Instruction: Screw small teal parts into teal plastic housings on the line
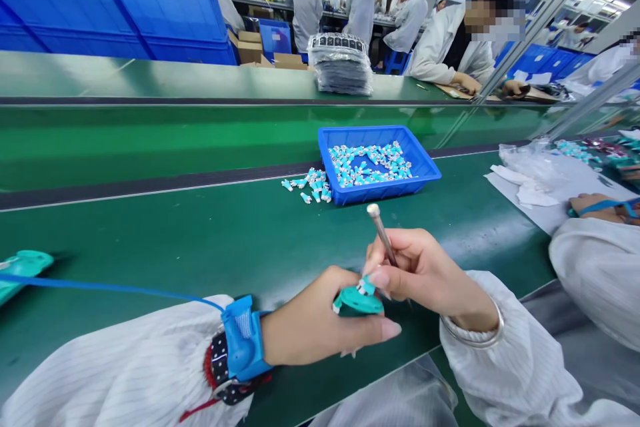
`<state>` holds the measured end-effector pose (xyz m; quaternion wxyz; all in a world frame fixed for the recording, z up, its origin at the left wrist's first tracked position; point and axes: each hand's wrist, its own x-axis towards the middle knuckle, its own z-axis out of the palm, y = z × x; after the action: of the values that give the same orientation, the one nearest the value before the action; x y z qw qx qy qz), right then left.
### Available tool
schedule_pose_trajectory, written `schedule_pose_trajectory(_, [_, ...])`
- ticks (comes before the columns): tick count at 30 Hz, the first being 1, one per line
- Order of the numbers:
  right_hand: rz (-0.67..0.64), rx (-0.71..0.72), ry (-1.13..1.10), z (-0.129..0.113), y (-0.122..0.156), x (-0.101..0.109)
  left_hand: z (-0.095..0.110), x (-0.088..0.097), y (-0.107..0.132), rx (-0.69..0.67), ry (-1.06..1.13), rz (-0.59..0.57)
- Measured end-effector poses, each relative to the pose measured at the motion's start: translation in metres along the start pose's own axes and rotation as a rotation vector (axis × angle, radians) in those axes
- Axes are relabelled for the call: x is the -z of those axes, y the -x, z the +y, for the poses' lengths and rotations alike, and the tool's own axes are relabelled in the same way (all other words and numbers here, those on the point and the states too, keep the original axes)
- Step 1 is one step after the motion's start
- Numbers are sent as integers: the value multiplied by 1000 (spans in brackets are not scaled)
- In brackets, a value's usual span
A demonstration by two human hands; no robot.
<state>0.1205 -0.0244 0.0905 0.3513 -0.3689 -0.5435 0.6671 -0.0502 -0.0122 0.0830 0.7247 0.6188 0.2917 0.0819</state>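
My left hand [320, 320] is closed around a small teal plastic part [358, 299], held just above the green bench near its front edge. A blue wrist strap [243, 337] with a blue coiled cord sits on that wrist. My right hand [425, 274] pinches a thin metal rod-like tool [381, 232], its lower tip down at the teal part and its rounded end pointing up. Both sleeves are white.
A blue tray [425, 170] of small teal-and-white parts stands beyond my hands, with several loose ones [310, 186] beside it. A teal object [20, 267] lies at far left. A co-worker's hand [597, 207] and papers are at right. Other people work across the belt.
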Motion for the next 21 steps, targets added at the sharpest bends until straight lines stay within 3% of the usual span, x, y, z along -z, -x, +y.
schedule_pose_trajectory(8, [-68, -19, 66, -3, 7, -3, 3, 1, 5, 84, -120, -44])
schedule_pose_trajectory(13, [-55, -112, 168, 1, 12, -6, 0, 1, 5, 184, -110, -112])
schedule_pose_trajectory(21, [53, -152, -33, 26, 8, -9, -18, -12, -8, 190, 73, -89])
